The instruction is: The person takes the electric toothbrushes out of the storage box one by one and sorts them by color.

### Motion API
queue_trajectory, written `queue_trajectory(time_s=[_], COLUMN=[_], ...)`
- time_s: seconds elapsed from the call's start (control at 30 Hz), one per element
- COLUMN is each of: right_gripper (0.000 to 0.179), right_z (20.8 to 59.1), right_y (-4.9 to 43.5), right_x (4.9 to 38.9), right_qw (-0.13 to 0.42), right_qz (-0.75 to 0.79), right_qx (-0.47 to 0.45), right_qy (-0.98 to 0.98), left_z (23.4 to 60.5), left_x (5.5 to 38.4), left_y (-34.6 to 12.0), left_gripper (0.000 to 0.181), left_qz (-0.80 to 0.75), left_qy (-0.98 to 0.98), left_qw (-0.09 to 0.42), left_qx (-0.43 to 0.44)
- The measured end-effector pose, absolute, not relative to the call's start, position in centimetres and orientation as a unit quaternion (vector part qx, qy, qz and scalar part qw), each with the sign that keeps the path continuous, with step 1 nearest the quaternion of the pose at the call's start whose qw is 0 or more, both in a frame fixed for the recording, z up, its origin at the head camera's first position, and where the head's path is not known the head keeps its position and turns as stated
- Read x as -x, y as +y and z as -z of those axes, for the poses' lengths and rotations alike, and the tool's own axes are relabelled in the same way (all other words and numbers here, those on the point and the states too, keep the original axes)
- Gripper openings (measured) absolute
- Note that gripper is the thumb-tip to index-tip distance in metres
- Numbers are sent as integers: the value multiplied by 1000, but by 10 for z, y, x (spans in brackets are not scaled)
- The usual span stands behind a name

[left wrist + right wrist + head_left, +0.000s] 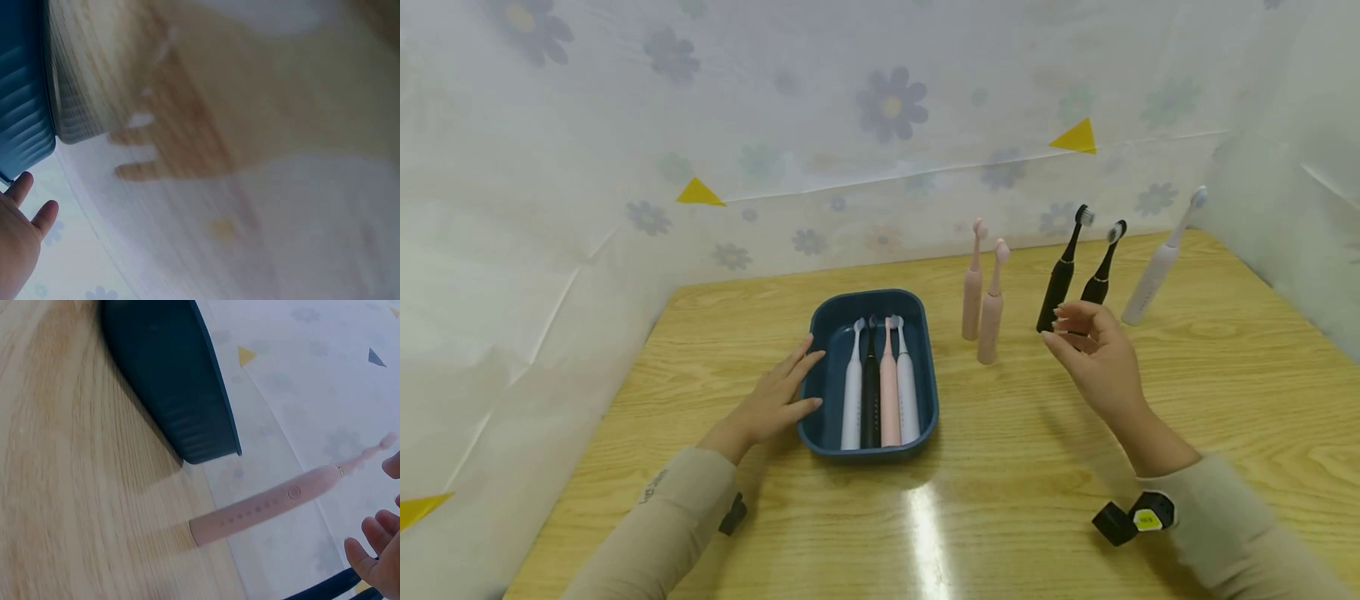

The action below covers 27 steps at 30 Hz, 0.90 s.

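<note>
Currently, on my feed, the left hand rests at the left rim of the blue tray, its fingers extended and gripping nothing. Inside, four toothbrushes lie side by side: white, black, pink, white. I see the right hand released, loosely curved, before two standing black toothbrushes; I cannot tell whether it touches them. Two pink toothbrushes stand on the bench, between tray and black pair.

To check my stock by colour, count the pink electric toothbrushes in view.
3: one pink electric toothbrush in the dark-blue tray, plus a nearer one and a farther one standing on the table to the tray's right. None appears hidden.
</note>
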State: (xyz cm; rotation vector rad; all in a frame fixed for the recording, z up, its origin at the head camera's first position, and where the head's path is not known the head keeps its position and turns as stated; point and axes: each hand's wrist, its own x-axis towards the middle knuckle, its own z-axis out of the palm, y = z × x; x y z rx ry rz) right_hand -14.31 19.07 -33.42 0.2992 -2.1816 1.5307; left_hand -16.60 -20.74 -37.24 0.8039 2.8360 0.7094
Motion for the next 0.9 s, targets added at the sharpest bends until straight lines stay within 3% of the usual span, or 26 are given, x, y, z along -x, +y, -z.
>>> queue_trajectory(time_s=[0.5,0.9], right_gripper=[30,28], right_z=[341,338], right_y=[160,141], right_x=[141,140], right_qw=[136,99], right_qz=[-583,-606], right_qx=[-172,-202], right_qy=[-782,-763], left_z=[372,373], left_x=[166,166], left_y=[-207,-207], left_gripper=[62,62], left_qz=[-230,-237], left_qy=[936,935], left_qw=[48,48], left_qx=[-264,-260])
